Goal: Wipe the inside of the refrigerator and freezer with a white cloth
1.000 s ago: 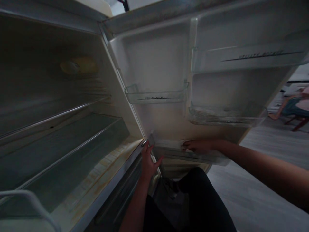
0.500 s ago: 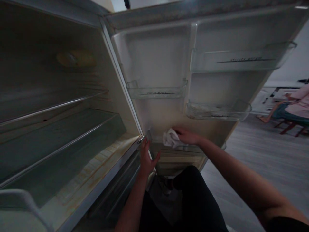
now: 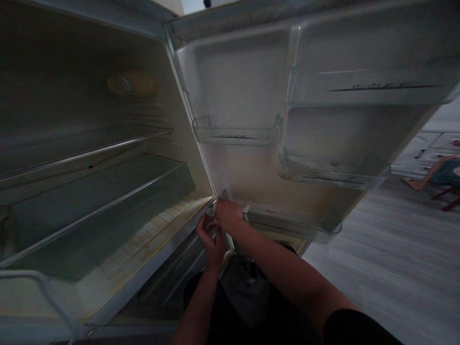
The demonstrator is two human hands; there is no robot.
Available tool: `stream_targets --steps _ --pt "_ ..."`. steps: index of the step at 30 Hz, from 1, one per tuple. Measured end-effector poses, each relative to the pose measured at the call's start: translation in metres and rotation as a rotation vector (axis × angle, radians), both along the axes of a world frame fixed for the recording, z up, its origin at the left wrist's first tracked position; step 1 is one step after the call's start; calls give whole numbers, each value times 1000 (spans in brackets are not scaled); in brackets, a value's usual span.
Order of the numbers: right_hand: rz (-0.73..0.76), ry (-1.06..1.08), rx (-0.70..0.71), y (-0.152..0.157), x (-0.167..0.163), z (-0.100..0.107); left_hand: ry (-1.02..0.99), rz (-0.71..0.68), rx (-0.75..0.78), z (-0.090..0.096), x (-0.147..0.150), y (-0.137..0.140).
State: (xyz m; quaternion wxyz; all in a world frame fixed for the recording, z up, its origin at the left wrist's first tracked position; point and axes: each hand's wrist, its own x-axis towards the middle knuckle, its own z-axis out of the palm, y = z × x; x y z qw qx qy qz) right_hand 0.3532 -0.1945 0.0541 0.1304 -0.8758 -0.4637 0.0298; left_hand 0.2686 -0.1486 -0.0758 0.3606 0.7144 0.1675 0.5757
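White cloth (image 3: pixel 246 210), mostly hidden, behind right hand (image 3: pixel 229 215)

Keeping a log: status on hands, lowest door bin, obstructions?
Left hand, right hand close together at hinge side, grips unclear. Lowest door bin on open refrigerator door. Right hand hides part of bin's hinge end.

Single head-worn view, facing forward and down, close before the open fridge (image 3: pixel 158 261), door (image 3: pixel 247 165) across centre and right, hands (image 3: pixel 230 216) below centre.
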Motion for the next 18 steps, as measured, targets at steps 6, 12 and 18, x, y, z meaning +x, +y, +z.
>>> stream_targets --steps 6,12,18 --pt "-139 -151 -23 -75 1 -8 151 -194 475 63 -1 -1" --pt "-295 -234 -119 -184 19 -9 487 -353 751 82 34 -4" --pt "-221 -382 93 -289 64 -37 549 -213 804 75 51 -13"
